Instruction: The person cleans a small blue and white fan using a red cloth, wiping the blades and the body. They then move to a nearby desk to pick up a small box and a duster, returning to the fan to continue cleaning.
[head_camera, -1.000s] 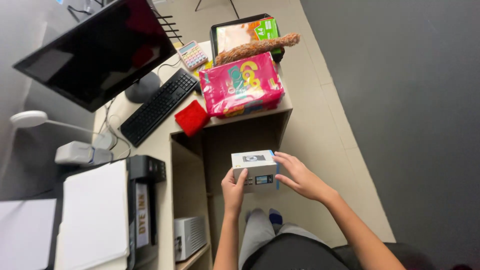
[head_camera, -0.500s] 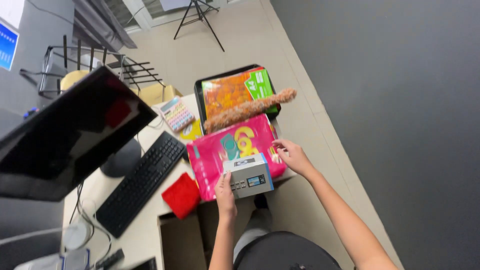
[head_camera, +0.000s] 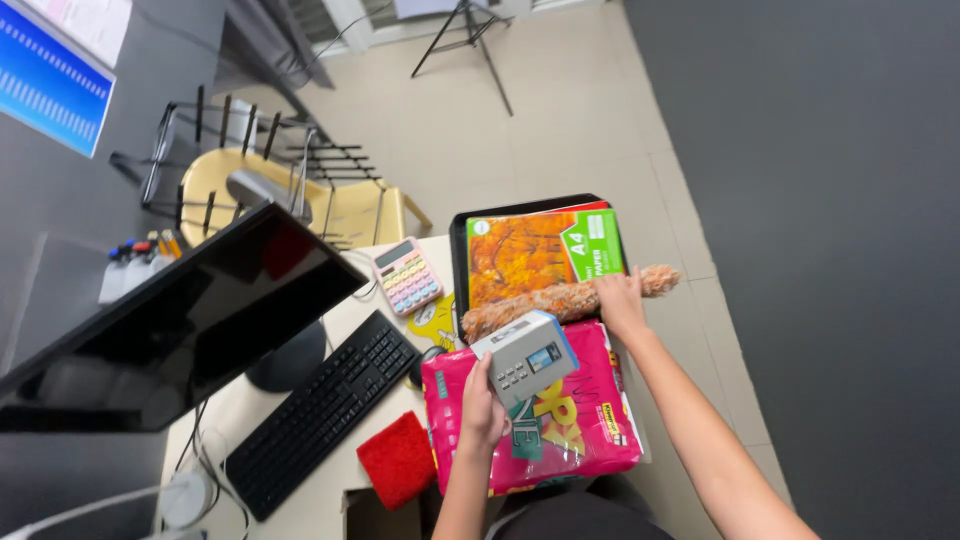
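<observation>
Grey box (head_camera: 527, 356) is up off the surface, pinched in the left hand (head_camera: 482, 412) over the pink ream (head_camera: 540, 420), while right hand (head_camera: 620, 300) seems closed on the fuzzy duster (head_camera: 560, 300) just behind the ream, nothing set down yet.

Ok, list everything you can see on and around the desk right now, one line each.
small box: 1, grey and blue, held above the pink pack
pink pack: 1, pink, desk front
orange pack: 1, orange and green, in the black tray
fluffy duster: 1, brown, across both packs
calculator: 1, pastel pink, behind the keyboard
keyboard: 1, black, mid desk
monitor: 1, black, left
red cloth: 1, red, desk front edge
chair: 1, yellow, beyond the desk
left hand: holds the small box
right hand: on the fluffy duster
</observation>
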